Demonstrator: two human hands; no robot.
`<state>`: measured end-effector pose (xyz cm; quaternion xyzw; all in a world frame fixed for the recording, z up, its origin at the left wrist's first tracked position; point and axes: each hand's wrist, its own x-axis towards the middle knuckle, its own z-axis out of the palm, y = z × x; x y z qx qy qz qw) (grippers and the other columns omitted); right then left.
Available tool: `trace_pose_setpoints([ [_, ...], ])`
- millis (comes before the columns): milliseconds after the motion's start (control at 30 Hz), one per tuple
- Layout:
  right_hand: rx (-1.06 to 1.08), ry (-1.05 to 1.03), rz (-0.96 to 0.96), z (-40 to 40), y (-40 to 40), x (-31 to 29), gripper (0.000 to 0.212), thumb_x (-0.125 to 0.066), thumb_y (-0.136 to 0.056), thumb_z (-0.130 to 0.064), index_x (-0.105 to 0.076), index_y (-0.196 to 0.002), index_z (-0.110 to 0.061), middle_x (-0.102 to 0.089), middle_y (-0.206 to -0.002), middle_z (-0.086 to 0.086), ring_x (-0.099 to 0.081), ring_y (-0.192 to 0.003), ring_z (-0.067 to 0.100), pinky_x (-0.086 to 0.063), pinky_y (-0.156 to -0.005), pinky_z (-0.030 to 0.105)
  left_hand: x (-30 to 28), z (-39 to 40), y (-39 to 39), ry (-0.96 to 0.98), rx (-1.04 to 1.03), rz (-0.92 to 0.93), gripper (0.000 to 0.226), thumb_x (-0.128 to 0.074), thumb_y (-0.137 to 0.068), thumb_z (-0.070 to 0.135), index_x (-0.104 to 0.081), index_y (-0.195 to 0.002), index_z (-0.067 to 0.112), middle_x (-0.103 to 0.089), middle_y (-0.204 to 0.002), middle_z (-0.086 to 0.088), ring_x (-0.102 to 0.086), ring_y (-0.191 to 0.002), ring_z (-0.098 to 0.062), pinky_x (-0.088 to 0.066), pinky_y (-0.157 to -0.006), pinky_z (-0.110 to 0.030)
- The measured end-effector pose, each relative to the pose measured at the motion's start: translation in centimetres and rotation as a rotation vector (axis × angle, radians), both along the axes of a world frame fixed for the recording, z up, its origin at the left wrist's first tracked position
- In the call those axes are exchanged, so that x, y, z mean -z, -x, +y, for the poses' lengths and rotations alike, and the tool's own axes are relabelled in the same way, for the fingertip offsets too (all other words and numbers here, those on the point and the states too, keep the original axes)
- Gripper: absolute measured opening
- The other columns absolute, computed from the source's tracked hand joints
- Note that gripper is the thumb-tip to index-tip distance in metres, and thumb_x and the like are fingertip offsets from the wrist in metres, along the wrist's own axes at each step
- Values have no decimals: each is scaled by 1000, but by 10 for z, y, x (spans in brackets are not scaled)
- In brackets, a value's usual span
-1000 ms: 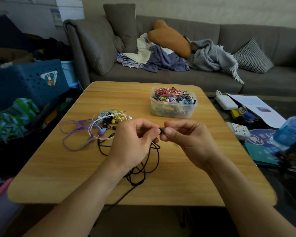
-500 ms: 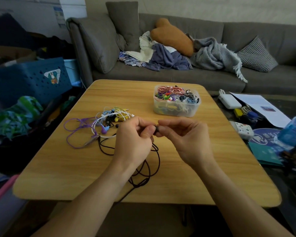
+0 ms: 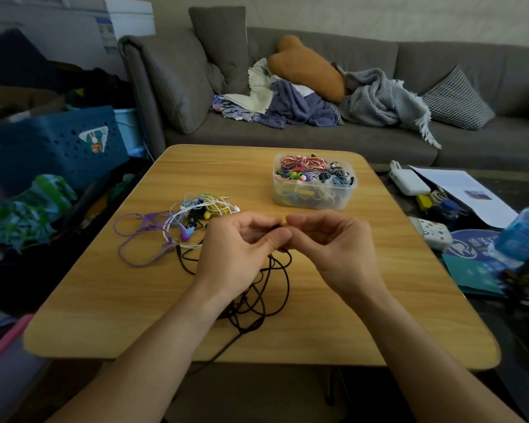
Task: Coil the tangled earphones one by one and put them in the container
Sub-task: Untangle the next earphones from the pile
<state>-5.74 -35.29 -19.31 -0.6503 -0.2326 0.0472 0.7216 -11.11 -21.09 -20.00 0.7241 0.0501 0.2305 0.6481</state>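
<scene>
Black earphones lie in loose loops on the wooden table, one strand trailing over the front edge. My left hand and my right hand meet fingertip to fingertip above the loops, both pinching the upper end of the black cord. To the left lies a tangle of purple, white, blue and yellow earphones. A clear plastic container with several coiled earphones stands on the table beyond my hands.
A grey sofa with cushions and blankets runs behind the table. A blue crate and clutter sit at the left. Papers, a white charger and a water bottle crowd the right side.
My hands have drawn closer together and lifted slightly over the black cord. The view has tilted a little; the tangle and container have stayed put.
</scene>
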Motion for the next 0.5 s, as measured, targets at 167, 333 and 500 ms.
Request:
trace_pose_setpoints([
  [167,-8,-40,-36,-1,1,-1,18,-75,-78,3,-71,-96,4,-76,-85,13,-75,-74,24,-60,-71,27,-1,1,-4,182,37,-3,11,-71,-79,3,-72,-90,3,-74,-76,-14,-72,-70,-24,-56,-71,-27],
  [333,-5,-50,-31,0,1,-3,15,-72,-81,6,-72,-95,0,-76,-85,12,-74,-71,18,-57,-69,22,-3,-4,-3,320,66,3,10,-64,-84,-3,-71,-88,3,-74,-75,-13,-71,-68,-21,-56,-68,-23],
  [500,15,-62,-29,4,2,-3,14,-72,-83,5,-71,-96,0,-76,-84,12,-73,-71,18,-57,-69,22,-3,-3,-2,361,67,-1,10,-63,-85,-3,-70,-88,2,-74,-74,-11,-70,-69,-20,-56,-70,-25],
])
